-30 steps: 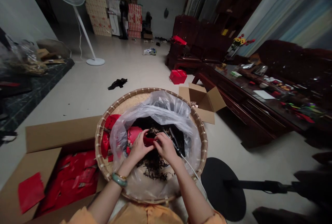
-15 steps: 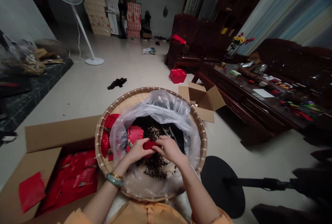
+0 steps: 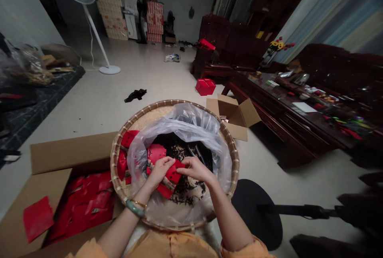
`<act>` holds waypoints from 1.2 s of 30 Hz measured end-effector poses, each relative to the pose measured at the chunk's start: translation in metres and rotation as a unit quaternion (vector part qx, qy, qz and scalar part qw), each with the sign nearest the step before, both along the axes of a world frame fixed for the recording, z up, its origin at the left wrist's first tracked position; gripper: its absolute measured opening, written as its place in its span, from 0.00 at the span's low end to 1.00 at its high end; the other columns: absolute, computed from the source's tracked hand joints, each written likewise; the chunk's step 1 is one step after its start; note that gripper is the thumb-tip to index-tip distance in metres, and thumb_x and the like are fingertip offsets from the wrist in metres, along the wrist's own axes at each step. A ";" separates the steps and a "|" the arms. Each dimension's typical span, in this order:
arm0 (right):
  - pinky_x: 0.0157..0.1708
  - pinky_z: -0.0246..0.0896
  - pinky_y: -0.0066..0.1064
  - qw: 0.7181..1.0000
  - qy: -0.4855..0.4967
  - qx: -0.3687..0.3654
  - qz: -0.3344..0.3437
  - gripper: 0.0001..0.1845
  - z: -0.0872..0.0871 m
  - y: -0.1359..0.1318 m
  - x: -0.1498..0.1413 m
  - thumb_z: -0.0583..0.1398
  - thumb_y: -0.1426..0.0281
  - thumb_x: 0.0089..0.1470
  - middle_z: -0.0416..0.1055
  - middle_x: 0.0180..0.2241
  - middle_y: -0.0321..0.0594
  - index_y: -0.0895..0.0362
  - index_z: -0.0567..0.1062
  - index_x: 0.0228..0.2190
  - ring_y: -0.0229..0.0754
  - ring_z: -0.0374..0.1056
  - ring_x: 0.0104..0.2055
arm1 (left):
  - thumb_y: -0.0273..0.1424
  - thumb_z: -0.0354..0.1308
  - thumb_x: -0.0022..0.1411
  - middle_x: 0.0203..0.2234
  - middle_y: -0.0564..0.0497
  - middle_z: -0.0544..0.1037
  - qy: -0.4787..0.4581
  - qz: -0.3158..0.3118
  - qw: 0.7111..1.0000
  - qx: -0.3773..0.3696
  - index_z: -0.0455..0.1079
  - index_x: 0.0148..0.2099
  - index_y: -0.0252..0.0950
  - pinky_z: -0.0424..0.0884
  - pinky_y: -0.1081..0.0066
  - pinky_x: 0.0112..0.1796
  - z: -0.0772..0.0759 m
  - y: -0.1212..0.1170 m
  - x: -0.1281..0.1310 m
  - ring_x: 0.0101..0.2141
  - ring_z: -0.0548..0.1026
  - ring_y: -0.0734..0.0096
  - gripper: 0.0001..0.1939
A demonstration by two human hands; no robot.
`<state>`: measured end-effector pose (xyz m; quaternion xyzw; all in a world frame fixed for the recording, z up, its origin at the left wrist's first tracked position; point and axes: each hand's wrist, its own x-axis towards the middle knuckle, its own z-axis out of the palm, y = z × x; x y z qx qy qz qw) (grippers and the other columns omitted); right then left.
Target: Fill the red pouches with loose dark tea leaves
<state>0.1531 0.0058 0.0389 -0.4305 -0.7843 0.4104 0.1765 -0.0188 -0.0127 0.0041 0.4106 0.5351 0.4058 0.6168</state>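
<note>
My left hand (image 3: 158,169) and my right hand (image 3: 196,169) both pinch a small red packet (image 3: 171,177), which is tilted over dark loose tea leaves (image 3: 188,188). The leaves lie in a clear plastic bag (image 3: 185,128) spread inside a round woven basket tray (image 3: 143,115) on my lap. More red packets (image 3: 127,140) lie at the tray's left side, some under the plastic. A green bangle (image 3: 134,207) is on my left wrist. Thin dark sticks (image 3: 197,153) poke out of the leaves just beyond my right hand.
An open cardboard box (image 3: 54,156) with several red packets (image 3: 86,204) sits at my left. A small open carton (image 3: 235,116) lies beyond the tray, a black round fan base (image 3: 257,214) at the right. A white standing fan (image 3: 86,14) and a long dark wooden table (image 3: 299,118) stand farther off.
The red packet has come up out of the leaves and is now tilted and more visible between my hands; my left hand has shifted slightly down and left.
</note>
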 end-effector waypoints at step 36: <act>0.31 0.60 0.29 0.927 -0.351 0.133 0.004 0.11 0.037 -0.001 -0.016 0.60 0.62 0.49 0.77 0.31 0.46 0.54 0.79 0.32 0.48 0.73 0.34 | 0.32 0.60 0.49 0.25 0.52 0.78 0.296 -0.120 0.917 0.239 0.74 0.40 0.36 0.65 0.76 0.28 -0.029 0.001 -0.009 0.25 0.73 0.71 0.14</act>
